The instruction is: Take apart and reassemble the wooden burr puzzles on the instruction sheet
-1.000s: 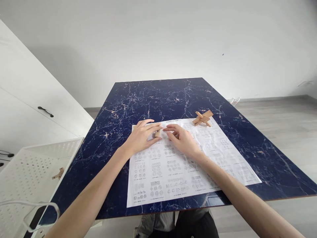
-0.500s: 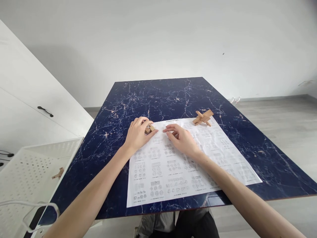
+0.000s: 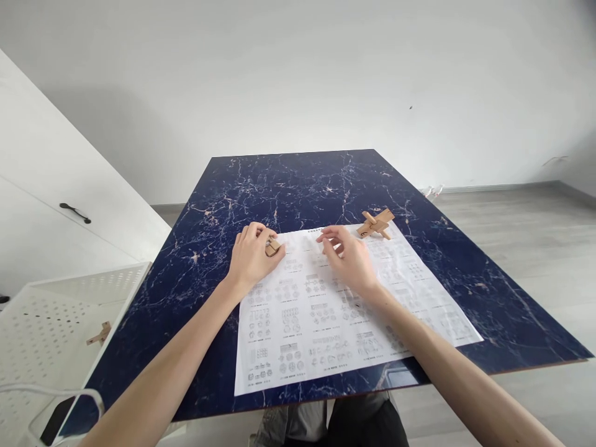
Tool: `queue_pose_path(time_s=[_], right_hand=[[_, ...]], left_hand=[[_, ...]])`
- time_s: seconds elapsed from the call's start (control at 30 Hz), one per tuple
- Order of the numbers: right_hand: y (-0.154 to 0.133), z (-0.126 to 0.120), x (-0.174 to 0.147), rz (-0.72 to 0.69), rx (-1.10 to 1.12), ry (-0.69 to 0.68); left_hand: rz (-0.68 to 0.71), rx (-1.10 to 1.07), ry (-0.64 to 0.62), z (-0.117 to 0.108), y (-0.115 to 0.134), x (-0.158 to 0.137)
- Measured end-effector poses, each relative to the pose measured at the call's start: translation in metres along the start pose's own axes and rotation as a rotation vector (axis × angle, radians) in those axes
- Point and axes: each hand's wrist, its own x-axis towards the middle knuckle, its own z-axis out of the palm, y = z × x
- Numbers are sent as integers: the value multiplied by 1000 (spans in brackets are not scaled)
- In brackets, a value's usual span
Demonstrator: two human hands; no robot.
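My left hand (image 3: 252, 251) is closed around a small wooden block puzzle (image 3: 272, 248) near the top left corner of a printed sheet (image 3: 298, 298). The fingers cover much of the puzzle. Over the upper middle of the sheet, my right hand (image 3: 347, 251) is raised with its fingers curved and a gap between thumb and fingertips; nothing shows in it. To its right, a cross-shaped wooden puzzle (image 3: 376, 224) rests on the sheet's top right corner. Rows of small diagrams cover the paper.
The sheet lies on a dark blue marble-patterned table (image 3: 279, 186). At the left stands a white perforated bin (image 3: 51, 310) with a wooden piece (image 3: 99, 334) in it and a white cable (image 3: 56, 390) beside it. A white cabinet (image 3: 37, 174) is behind.
My right hand has moved a little to the right, away from the left hand, its fingers curling more. The left hand has turned slightly with the puzzle. The view has shifted a bit.
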Motion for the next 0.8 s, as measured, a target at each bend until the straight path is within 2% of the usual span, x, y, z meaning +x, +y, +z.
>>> queue_pose_path(time_s=[0.1, 0.2, 0.3, 0.37, 0.43, 0.57, 0.8], right_hand=[[6, -7, 4, -73, -71, 217], [15, -17, 10, -221, -242, 422], [28, -25, 16, -289, -392, 535], [39, -29, 19, -257, -485, 581], [50, -30, 21, -186, -549, 591], [68, -30, 21, -84, -581, 516], [78, -29, 21, 16, -558, 490]], left_hand=[[-13, 10, -29, -3, 2, -1], [-29, 35, -70, -7, 4, 0], [-37, 53, -79, -8, 5, 0], [-32, 62, -74, -8, 4, 0], [-24, 74, -67, -7, 2, -1], [-2, 100, -46, -6, 2, -4], [105, 73, 88, -9, 15, -8]])
